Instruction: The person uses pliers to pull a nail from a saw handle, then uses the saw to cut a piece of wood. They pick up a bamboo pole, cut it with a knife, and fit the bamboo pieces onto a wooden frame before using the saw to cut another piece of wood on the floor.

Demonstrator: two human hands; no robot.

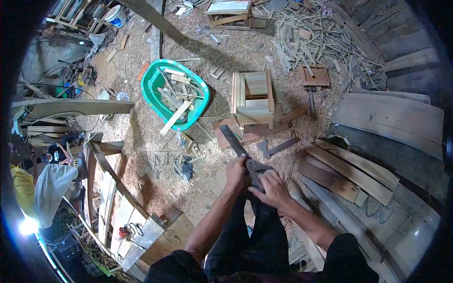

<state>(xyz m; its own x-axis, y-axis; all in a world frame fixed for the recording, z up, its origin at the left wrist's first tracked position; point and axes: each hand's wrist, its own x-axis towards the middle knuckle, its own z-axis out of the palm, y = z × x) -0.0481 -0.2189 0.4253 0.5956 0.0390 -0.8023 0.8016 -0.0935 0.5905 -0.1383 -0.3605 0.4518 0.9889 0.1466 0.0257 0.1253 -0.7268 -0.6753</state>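
A dark handsaw [232, 140] is held in front of my legs, its blade pointing away and to the left. My left hand [236, 170] is closed around it near where the blade meets the handle. My right hand [274, 189] is closed on the handle end, fingers bent over it. Past the blade, a small wooden cabinet frame [255, 114] stands on the floor by a reddish-brown board [224, 137]. A dark L-shaped tool [281, 147] lies to the right of the blade.
A green tub [204, 106] of wood offcuts stands ahead left. Planks [351, 172] lie at right, with a scrap pile [311, 42] at far right. A wooden post [153, 21] slants at the top. At left are a workbench [155, 238] and a light [29, 225].
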